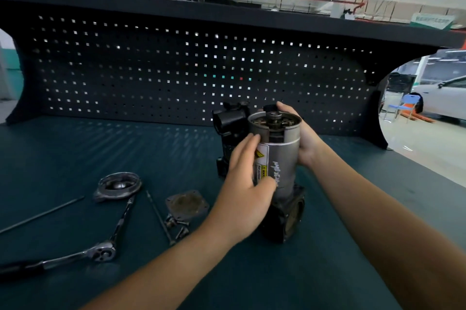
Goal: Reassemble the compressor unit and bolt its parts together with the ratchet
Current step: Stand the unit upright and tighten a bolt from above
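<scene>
The compressor unit stands upright on the mat: a grey motor cylinder (282,156) with a yellow warning label, its open top showing the shaft, seated on a black housing (290,219). My left hand (248,178) rests on the cylinder's left side, fingers fairly straight and thumb across the label. My right hand (302,135) grips the cylinder's upper right side, fingers curled over the rim. The ratchet (100,255) with its extension bar lies at the lower left. A round end cover (117,186), a square plate (186,205) and a few bolts (176,225) lie nearby.
A second black compressor part (230,123) stands behind the cylinder. Two long thin rods (41,215) (160,216) lie on the green mat (75,148). A dark pegboard (176,70) closes the back of the bench. The bench's right edge (428,178) runs diagonally.
</scene>
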